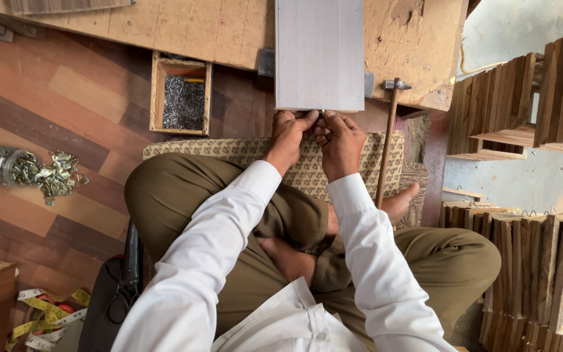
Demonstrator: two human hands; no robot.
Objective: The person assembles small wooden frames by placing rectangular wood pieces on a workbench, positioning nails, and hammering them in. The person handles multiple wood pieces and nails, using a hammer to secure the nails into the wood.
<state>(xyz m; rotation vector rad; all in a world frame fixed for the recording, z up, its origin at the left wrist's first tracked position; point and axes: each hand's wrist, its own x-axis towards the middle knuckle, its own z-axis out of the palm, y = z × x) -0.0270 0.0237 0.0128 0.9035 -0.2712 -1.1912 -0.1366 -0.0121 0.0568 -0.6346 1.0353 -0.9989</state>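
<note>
- The grey board [319, 55] lies flat on the wooden workbench [190, 29], running straight away from the seated person, its near end overhanging the bench edge just above the hands.
- Pale grey face, smooth and even, with faint lengthwise grain; long straight edges, square-cut near end.
- Left hand [288, 135] is up at that near edge, fingers curled in and pinched against the edge beside the other hand.
- Right hand [340, 140] is pressed right beside it, fingertips bunched at the same spot; something small seems pinched between the two hands, but it's too tiny to make out.
- Both hands hover above a patterned cushion [229, 151] that the person sits on cross-legged.
- A hammer [389, 130] leans just right of the right hand, head up near the bench corner.
- Left of the board, a small wooden box of nails [184, 101] sits on the floor against the bench.
- Far left, a heap of small metal hooks [27, 171]; a yellow tape measure [47, 313] lies coiled lower left.
- Stacks of wooden panels [522, 104] stand on the right.
</note>
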